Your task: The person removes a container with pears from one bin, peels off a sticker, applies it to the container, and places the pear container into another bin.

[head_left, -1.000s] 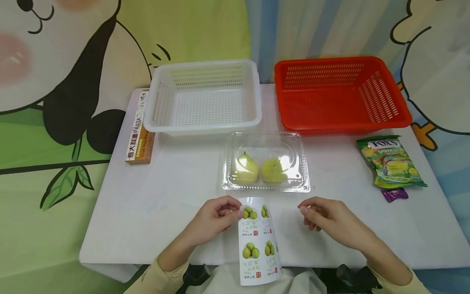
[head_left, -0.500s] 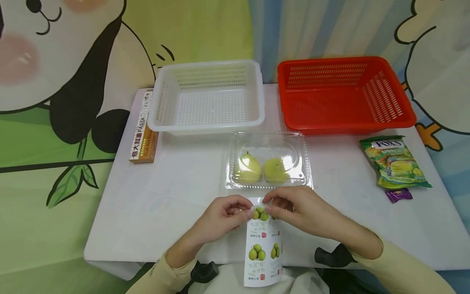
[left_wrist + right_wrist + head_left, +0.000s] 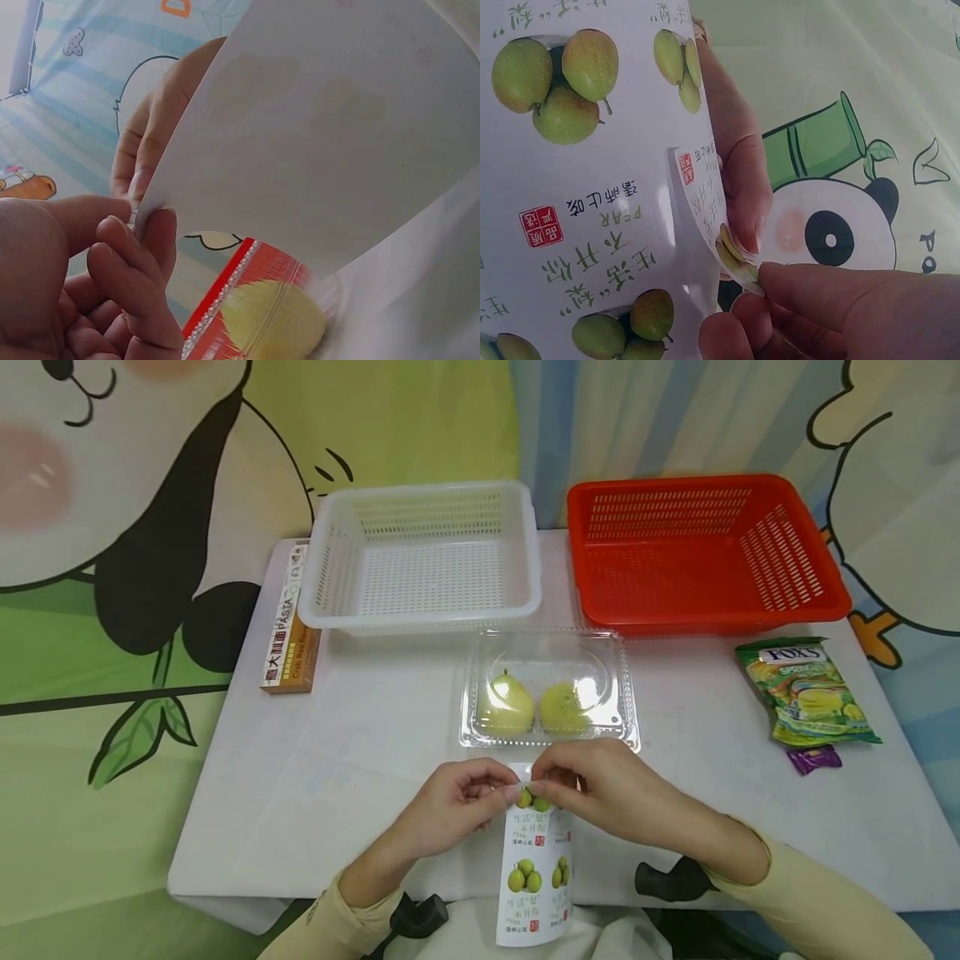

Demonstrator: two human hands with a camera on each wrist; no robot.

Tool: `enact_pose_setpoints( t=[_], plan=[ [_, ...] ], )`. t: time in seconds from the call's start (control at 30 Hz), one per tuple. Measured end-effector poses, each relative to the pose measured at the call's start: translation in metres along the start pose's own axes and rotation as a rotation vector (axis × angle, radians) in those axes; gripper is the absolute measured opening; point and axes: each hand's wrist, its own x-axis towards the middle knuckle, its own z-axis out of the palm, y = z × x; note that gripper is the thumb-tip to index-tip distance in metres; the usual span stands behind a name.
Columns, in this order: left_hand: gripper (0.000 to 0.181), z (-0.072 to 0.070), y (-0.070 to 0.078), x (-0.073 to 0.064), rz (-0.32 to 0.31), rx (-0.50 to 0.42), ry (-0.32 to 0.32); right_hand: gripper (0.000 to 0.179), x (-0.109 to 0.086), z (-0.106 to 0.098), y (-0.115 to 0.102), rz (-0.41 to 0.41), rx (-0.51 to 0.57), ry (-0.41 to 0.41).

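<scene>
My left hand (image 3: 453, 802) pinches the upper left edge of a white sheet of pear stickers (image 3: 521, 893). The sheet hangs down past the table's front edge, slightly curved. At its top edge my right hand (image 3: 600, 789) pinches the corner of one sticker (image 3: 705, 199) between thumb and finger. In the right wrist view that sticker is partly lifted and curled away from the sheet. The left wrist view shows the sheet's pale back. Just beyond the hands sits a clear plastic clamshell box (image 3: 551, 639), lid down, with two yellow-green pears (image 3: 507, 703) inside.
A white basket (image 3: 420, 618) and a red basket (image 3: 705, 618) stand along the back. The pasta box (image 3: 288, 635) lies beside the white basket. At the right are a green candy bag (image 3: 810, 693) and a purple wrapped candy (image 3: 814, 759).
My right hand has come left from beside the sheet to its top edge and now pinches a sticker corner. The left hand keeps its hold on the sheet.
</scene>
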Motion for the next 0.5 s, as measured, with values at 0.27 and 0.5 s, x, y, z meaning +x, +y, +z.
enact_pose_setpoints(
  t=[0.27, 0.5],
  plan=[
    [0.015, -0.0035, -0.0045, -0.0007, 0.025, -0.029, 0.012, 0.007, -0.002, -0.0003, -0.0056, -0.068, -0.058, 0.02],
    [0.013, -0.0055, -0.0095, -0.0009, 0.017, -0.015, 0.023, 0.009, -0.0023, -0.0026, -0.0091, -0.17, -0.041, -0.009]
  ],
)
